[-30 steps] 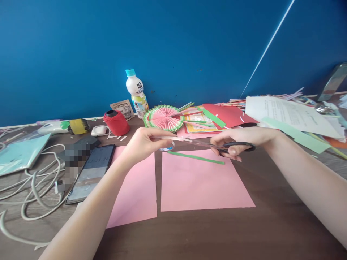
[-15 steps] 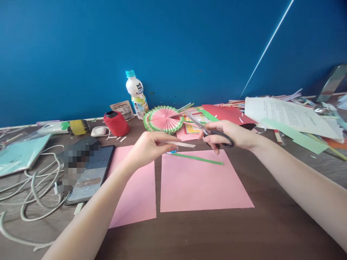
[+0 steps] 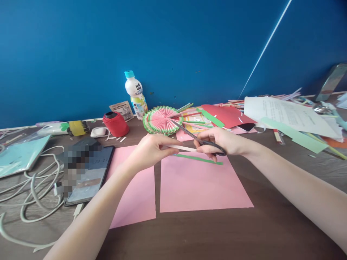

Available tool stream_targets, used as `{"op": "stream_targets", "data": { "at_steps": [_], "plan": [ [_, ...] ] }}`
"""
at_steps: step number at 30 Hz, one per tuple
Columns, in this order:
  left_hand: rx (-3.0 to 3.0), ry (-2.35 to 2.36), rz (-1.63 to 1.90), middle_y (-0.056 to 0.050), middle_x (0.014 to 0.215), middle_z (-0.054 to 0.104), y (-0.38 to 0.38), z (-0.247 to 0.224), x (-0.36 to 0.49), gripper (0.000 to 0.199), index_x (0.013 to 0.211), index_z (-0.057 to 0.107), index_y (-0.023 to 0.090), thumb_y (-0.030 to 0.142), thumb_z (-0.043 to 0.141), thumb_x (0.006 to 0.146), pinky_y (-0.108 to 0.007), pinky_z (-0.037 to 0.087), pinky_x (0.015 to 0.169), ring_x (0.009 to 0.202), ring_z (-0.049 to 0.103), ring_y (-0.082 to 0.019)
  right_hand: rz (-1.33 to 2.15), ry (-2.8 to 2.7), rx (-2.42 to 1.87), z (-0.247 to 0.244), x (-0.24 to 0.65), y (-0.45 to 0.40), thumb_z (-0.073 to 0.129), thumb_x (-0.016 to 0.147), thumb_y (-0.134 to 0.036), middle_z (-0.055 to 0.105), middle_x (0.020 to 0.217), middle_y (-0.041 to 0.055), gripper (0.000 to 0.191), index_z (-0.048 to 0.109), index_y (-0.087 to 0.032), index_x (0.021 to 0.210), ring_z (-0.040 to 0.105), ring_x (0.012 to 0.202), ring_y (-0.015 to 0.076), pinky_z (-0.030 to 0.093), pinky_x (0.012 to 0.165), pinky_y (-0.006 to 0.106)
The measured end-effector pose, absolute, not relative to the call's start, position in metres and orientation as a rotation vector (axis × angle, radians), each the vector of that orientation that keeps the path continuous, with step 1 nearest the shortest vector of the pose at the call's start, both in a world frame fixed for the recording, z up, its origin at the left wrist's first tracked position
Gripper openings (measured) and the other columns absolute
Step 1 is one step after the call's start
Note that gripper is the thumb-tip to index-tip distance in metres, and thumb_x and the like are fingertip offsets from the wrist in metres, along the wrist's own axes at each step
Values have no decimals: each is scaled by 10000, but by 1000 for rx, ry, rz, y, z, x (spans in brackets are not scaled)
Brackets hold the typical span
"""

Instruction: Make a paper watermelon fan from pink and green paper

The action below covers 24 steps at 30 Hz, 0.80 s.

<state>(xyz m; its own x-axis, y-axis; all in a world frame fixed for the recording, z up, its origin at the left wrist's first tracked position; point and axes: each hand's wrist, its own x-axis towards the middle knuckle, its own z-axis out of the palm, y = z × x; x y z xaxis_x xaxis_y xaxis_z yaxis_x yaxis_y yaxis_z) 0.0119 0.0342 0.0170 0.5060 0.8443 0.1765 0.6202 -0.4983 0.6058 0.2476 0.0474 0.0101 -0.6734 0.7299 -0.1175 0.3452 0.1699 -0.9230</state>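
Between the thumb and fingers of my left hand is pinched a narrow white paper strip, pointing right. My right hand grips a pair of scissors by the dark handles, blades toward the upper left. The fingertips of the right hand meet the strip's right end. Under both hands lies a green paper strip on a pink paper sheet. A second pink sheet lies beneath my left forearm. Behind the hands is a pleated pink and green paper fan.
At the back stand a drink bottle and a red-wrapped roll. To the left lie a phone and a white cable. Red paper, a printed sheet and several paper scraps cover the back right.
My right hand has moved left and slightly down, bringing its fingertips to the strip's end. The scissors have shifted left and now point across the fan's edge. My left hand has barely moved.
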Motion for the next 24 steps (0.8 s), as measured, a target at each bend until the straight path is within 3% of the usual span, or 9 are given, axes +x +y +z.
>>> {"op": "stream_targets", "data": {
  "at_steps": [4, 13, 20, 24],
  "plan": [
    [2256, 1283, 569, 21, 869, 723, 35, 20, 11, 294, 1019, 693, 270, 276, 595, 742, -213, 416, 617, 711, 607, -137, 1510, -2090, -1046, 13, 250, 48, 613, 764, -303, 500, 459, -69, 176, 519, -172, 691, 492, 378, 69, 405, 405, 185],
    [2269, 1330, 655, 24, 776, 716, 35, 21, 9, 161, 827, 723, 232, 309, 608, 745, -213, 425, 604, 683, 605, -133, 1467, -2093, -1104, 14, 258, 53, 607, 772, -350, 508, 483, -56, 204, 511, -172, 745, 468, 393, 72, 370, 426, 205],
    [2171, 1350, 840, 13, 830, 730, 39, 24, -3, 147, 821, 732, 232, 283, 628, 730, -206, 487, 661, 755, 651, -156, 1450, -2428, -964, 18, 284, 63, 505, 831, -462, 535, 758, 17, 309, 542, -181, 954, 493, 712, 136, 384, 658, 270],
    [2097, 1344, 873, 3, 798, 731, 38, 26, -4, 160, 841, 735, 231, 288, 651, 718, -210, 509, 659, 747, 666, -166, 1401, -2656, -924, 16, 290, 67, 478, 852, -470, 512, 912, 40, 306, 527, -195, 977, 464, 834, 163, 365, 750, 297]
  ]
}}
